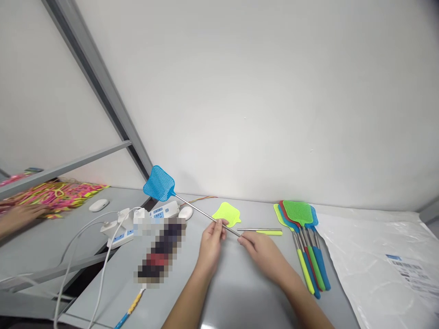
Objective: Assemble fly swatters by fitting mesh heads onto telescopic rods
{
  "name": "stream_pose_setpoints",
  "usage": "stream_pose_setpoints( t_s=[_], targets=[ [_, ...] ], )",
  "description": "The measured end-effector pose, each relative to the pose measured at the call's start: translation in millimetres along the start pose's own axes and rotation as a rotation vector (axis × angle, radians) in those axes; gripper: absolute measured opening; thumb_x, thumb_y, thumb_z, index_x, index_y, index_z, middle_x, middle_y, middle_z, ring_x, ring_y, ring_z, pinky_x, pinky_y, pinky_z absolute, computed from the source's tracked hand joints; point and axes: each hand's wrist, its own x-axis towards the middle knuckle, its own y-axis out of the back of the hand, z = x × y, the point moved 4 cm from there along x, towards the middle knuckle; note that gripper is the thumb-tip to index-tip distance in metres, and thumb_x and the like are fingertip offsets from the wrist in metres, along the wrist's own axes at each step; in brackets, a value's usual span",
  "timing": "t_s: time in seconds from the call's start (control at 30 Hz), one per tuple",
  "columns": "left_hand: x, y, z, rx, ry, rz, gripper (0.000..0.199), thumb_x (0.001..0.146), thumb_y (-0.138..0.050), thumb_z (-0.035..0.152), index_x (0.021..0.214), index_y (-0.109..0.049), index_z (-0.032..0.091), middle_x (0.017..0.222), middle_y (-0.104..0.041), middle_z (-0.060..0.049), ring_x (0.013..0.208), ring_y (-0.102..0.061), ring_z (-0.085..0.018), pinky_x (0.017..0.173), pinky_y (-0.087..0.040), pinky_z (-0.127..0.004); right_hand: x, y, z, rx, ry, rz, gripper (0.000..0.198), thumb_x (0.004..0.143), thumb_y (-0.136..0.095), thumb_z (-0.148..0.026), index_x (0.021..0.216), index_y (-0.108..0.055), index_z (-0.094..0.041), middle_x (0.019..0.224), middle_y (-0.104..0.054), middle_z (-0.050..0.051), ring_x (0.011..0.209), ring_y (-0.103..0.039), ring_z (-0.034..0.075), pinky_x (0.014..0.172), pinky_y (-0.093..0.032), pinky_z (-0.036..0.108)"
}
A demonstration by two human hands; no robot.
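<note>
Fly swatter (159, 183), blue-headed, slants above the table (236, 292); my left hand (211, 244) pinches its shaft (194, 207), my right hand (264, 252) its lower end. Assembled-looking swatters (299, 213) lie rightward; lime head (227, 214) and handle (271, 232) unjoined.

My view takes in a grey table (240, 283), its far edge running along the pale wall. Toward that edge, near the middle, I see a lime head (227, 214) lying flat, with a steel-and-lime handle (269, 232) just to its right. Farther right I have a fanned pile of swatters (300, 214) in lime, red, blue and green, a green one on top, grips pointing toward me. Beyond them a white bag (363, 256) with a printed label spreads over the right side. On my left lie a pixelated item (159, 256), a white oval device (185, 213) and a power strip (163, 211).
</note>
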Motion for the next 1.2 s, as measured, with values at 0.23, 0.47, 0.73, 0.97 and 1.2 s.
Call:
stream_pose_setpoints(
  t_s=[0.23,0.47,0.73,0.97,1.2],
  targets=[
    [-2.8,2.8,5.4,0.003,-0.121,0.132,0.033,0.087,-0.054,0.047,0.081,-0.063,0.015,0.059,-0.041,0.004,0.055,-0.036,-0.008,0.057,-0.031,-0.021,-6.5,2.0,-11.4,-0.08,0.017,-0.001,0.037,0.097,-0.034,-0.042,0.07,-0.048,-0.021,0.067,-0.059,-0.003,0.061,-0.05,0.013,0.056,-0.025,0.024],
    [2.5,18.9,20.2,-0.146,-0.192,0.284,0.031,0.081,-0.062,0.045,0.077,-0.063,0.014,0.07,-0.049,0.001,0.054,-0.035,-0.006,0.053,-0.031,-0.02,-7.1,2.8,-16.5,-0.135,0.019,-0.039,0.038,0.097,-0.032,-0.043,0.07,-0.048,-0.022,0.064,-0.057,-0.003,0.059,-0.048,0.012,0.054,-0.023,0.024],
    [-8.9,-13.8,3.8,-0.003,-0.047,0.036,0.033,0.086,-0.055,0.048,0.085,-0.063,0.015,0.059,-0.04,0.004,0.054,-0.038,-0.008,0.057,-0.032,-0.021,-11.8,16.9,-4.9,-0.137,-0.006,-0.002,0.038,0.096,-0.034,-0.04,0.069,-0.05,-0.021,0.069,-0.061,0.0,0.063,-0.053,0.014,0.056,-0.026,0.025],
    [-16.6,-25.7,0.9,0.114,-0.051,-0.048,0.033,0.088,-0.053,0.045,0.088,-0.066,0.015,0.06,-0.045,0.002,0.056,-0.04,-0.01,0.059,-0.033,-0.023,-9.2,21.7,-8.7,-0.194,0.026,0.004,0.035,0.097,-0.034,-0.039,0.072,-0.051,-0.022,0.071,-0.062,-0.002,0.065,-0.054,0.014,0.057,-0.027,0.025],
    [-6.1,-10.0,13.9,-0.091,-0.108,0.156,0.031,0.084,-0.059,0.045,0.083,-0.065,0.015,0.059,-0.042,0.003,0.054,-0.037,-0.008,0.057,-0.033,-0.021,-14.7,38.7,-0.5,-0.276,-0.022,-0.044,0.04,0.096,-0.031,-0.047,0.072,-0.05,-0.023,0.069,-0.061,-0.002,0.065,-0.054,0.014,0.057,-0.026,0.025]
  ],
)
